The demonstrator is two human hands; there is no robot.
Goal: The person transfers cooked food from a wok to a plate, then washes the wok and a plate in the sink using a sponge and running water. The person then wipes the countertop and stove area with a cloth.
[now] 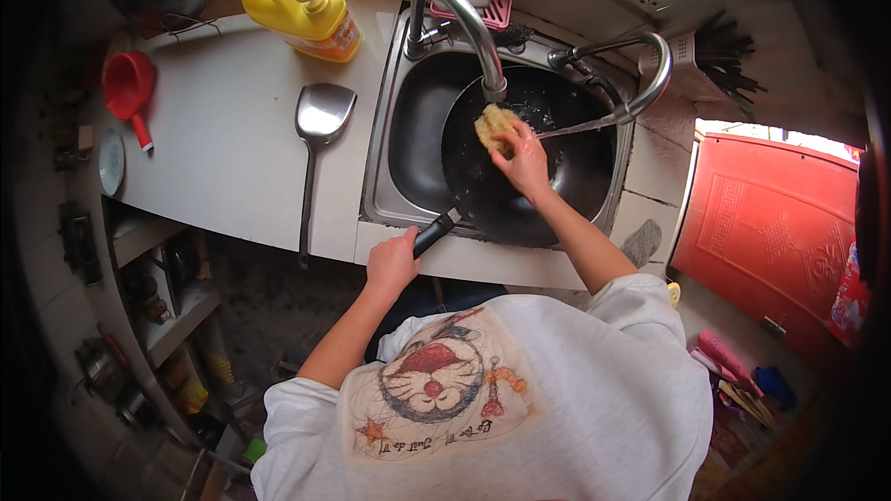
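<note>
A dark wok point(508, 212) rests tilted across the steel double sink point(379, 184), its black handle point(436, 232) reaching over the front rim. My left hand point(393, 261) grips that handle. In my right hand point(523, 158) is a yellowish scrubbing sponge point(493, 126), held over the inside of the wok below the curved tap point(493, 69). A thin stream of water point(578, 128) runs from the right-hand tap point(661, 76) towards my right fingers. White bits or suds dot the wok's surface.
Left of the sink, a metal wok spatula point(324, 115) lies on the white counter point(230, 132). Behind it stands a yellow pump bottle point(306, 17). A red ladle point(129, 87) and a small pale dish point(111, 161) are at the far left. A white basket point(686, 62) holds chopsticks at the right.
</note>
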